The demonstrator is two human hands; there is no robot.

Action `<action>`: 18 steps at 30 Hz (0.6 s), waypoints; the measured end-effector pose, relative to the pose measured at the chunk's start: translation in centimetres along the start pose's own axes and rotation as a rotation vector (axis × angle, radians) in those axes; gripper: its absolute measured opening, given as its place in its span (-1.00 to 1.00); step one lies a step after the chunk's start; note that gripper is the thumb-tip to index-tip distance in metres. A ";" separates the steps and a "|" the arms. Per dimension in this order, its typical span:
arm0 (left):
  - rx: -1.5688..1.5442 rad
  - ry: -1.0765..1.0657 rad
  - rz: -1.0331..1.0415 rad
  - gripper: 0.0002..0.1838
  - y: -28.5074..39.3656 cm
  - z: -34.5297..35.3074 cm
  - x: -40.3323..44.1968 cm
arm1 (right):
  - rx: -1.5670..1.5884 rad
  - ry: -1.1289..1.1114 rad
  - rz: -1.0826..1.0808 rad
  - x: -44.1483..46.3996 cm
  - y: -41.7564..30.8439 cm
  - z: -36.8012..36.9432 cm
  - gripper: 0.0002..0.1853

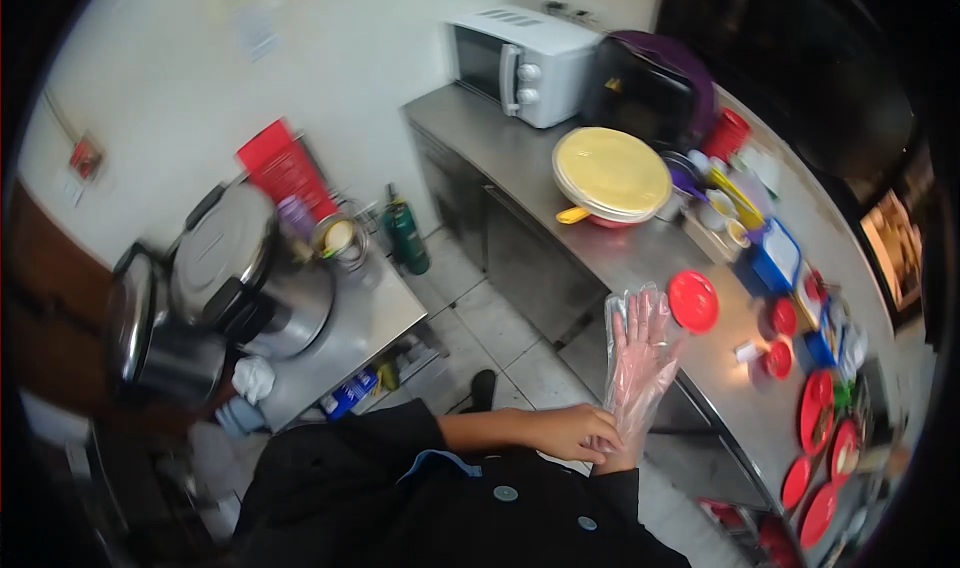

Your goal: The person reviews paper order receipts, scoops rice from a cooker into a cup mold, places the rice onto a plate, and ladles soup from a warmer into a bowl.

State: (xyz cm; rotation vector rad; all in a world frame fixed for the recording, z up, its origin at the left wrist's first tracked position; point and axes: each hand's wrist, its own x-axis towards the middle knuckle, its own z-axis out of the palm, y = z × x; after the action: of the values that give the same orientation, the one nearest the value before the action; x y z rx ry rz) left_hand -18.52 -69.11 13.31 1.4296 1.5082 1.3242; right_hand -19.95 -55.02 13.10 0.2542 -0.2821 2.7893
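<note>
My right hand [640, 353] is held up with its palm toward me and its fingers stretched out. A clear, loose plastic glove [655, 393] covers it, with some slack film past the fingertips. My left hand [585, 433] reaches across from the left and is closed on the cuff of this glove at the right wrist. Just beyond the gloved fingers, a round red lid or small plate [693, 301] lies on the steel counter [640, 253].
A white microwave [540, 63] and a yellow-lidded bowl [612, 173] stand on the counter. Several red plates [820, 513] line its right side. Large pots [225, 258] sit on the left table [365, 328]. A green cylinder [404, 233] stands on the tiled floor [480, 313].
</note>
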 end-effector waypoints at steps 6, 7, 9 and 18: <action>1.323 1.217 -0.489 -0.70 0.4 -13.7 -26.2 | -0.235 0.075 0.268 2.4 7.9 -0.8 -0.57; 1.465 1.275 -0.626 -0.64 2.9 -15.2 -31.6 | -0.233 0.061 0.328 2.5 9.3 -0.2 -0.61; 1.505 1.387 -0.821 -0.59 4.9 -16.0 -40.8 | -0.271 0.115 0.366 3.3 13.2 0.0 -0.61; 1.380 0.812 -0.587 -0.55 15.5 -24.1 -50.9 | -0.880 -0.050 0.666 6.6 40.3 0.0 -0.68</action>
State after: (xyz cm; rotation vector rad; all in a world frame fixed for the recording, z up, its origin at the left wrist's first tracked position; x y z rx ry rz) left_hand -27.36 -125.48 25.72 0.8293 3.4100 0.3292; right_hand -39.66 -90.45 7.87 -0.0005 -1.8091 2.8952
